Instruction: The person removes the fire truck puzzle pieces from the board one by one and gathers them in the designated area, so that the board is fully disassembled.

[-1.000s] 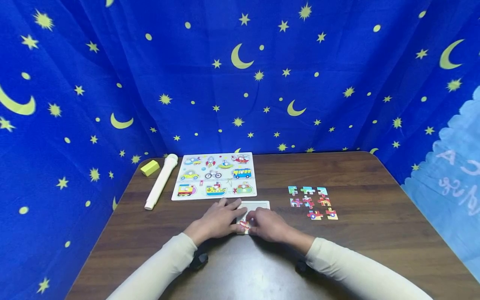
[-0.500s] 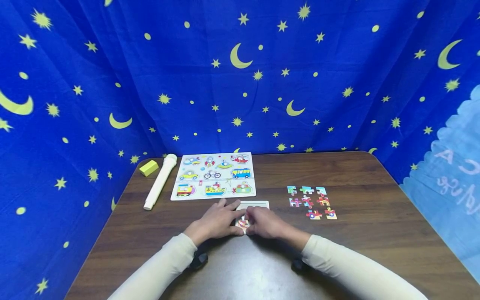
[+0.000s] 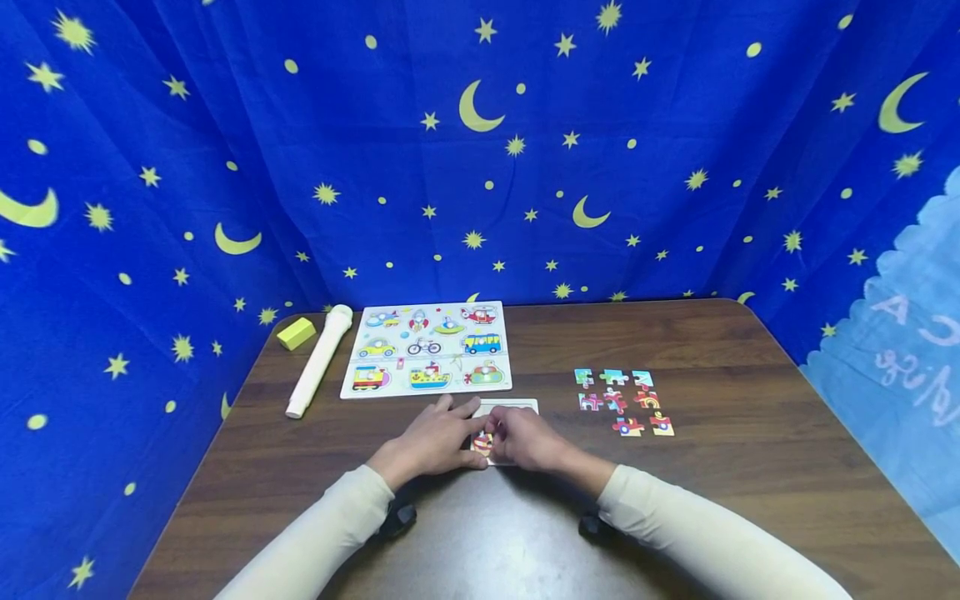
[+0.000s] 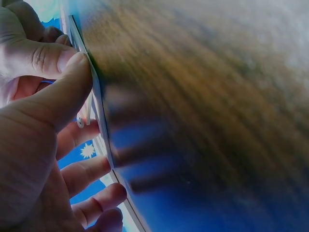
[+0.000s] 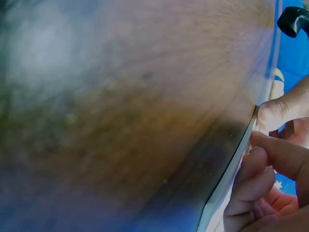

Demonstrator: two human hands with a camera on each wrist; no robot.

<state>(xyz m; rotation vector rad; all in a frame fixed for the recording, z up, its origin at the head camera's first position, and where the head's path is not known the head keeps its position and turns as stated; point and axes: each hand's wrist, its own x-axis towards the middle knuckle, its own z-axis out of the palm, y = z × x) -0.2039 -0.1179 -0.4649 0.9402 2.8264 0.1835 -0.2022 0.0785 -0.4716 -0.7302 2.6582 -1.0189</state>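
Observation:
In the head view, a small white jigsaw tray (image 3: 527,404) lies near the middle of the table. My left hand (image 3: 435,437) rests at its left side with fingers spread and fairly straight; the thumb touches the near edge. My right hand (image 3: 531,437) has thumb and fingers bent together over the tray, pinching a small puzzle piece. Beneath the fingers, a red, white and yellow printed patch (image 3: 482,443) shows at the tray's left. The left wrist view shows a thin tilted piece edge (image 4: 88,108) between the hands. The hands hide much of the tray.
Several loose jigsaw pieces (image 3: 615,402) lie to the right in rows. Behind the tray lies a vehicle picture board (image 3: 401,362). A white stick-like object (image 3: 318,362) and a yellow block (image 3: 296,333) are at the left. A blue starry curtain (image 3: 420,167) surrounds the table.
My right hand has moved slightly left over the tray, and the printed patch under its fingers looks turned. My left hand has stayed in place.

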